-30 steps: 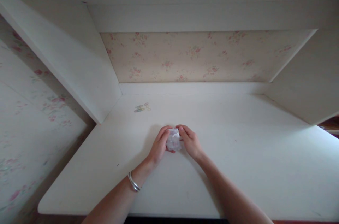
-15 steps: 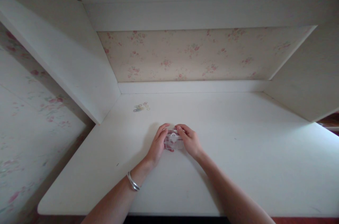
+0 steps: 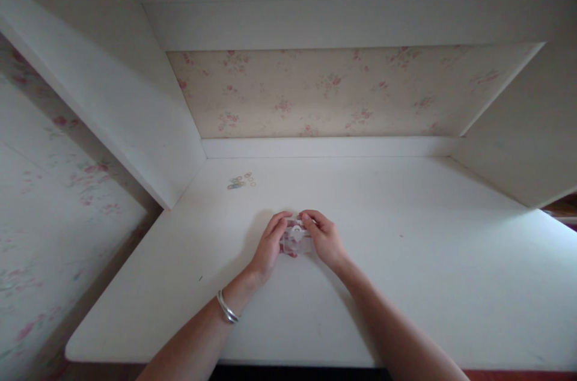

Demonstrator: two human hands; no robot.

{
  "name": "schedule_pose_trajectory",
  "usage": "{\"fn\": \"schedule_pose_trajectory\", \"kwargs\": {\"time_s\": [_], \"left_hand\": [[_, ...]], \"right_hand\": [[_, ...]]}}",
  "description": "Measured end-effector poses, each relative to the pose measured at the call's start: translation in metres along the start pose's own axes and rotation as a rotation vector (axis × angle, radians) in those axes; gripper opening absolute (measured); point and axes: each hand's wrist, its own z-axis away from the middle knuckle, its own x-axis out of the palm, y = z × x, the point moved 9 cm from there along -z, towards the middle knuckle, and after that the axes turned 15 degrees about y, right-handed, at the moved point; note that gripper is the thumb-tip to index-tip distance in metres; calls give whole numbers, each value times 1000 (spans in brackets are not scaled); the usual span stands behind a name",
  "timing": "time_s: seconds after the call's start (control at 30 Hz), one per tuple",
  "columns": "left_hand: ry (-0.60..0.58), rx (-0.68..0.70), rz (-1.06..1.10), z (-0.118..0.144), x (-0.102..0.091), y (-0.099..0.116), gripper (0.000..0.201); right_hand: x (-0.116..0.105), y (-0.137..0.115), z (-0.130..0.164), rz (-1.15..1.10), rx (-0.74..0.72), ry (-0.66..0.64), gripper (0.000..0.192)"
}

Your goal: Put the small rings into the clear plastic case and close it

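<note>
White desk: left hand and right hand pinch a small clear plastic box between them. It looks light, stiff, slippery; grip its side walls.

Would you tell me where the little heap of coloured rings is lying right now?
In the head view the coloured rings lie on the white desk, far left, near the side panel, beyond the left hand.

Seen from above, two bare forearms reach onto a white desk set in an alcove. The left hand and right hand close from either side on a small clear plastic box resting on the surface. A silver bangle circles the left wrist. Small coloured rings lie near the back left corner, below floral wallpaper.
</note>
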Motion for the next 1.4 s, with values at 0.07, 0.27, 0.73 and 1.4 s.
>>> {"fn": "schedule_pose_trajectory", "kwargs": {"time_s": [0.07, 0.27, 0.73, 1.4], "left_hand": [[0, -1, -2, 0, 0, 0, 41], [-7, -7, 1, 0, 1, -1, 42], [47, 4, -33, -5, -5, -7, 43], [34, -13, -48, -6, -4, -6, 43]], "right_hand": [[0, 1, 0, 1, 8, 0, 38], [1, 2, 0, 11, 7, 6, 38], [4, 5, 1, 0, 45, -12, 36], [3, 7, 3, 1, 75, -17, 40]]}}
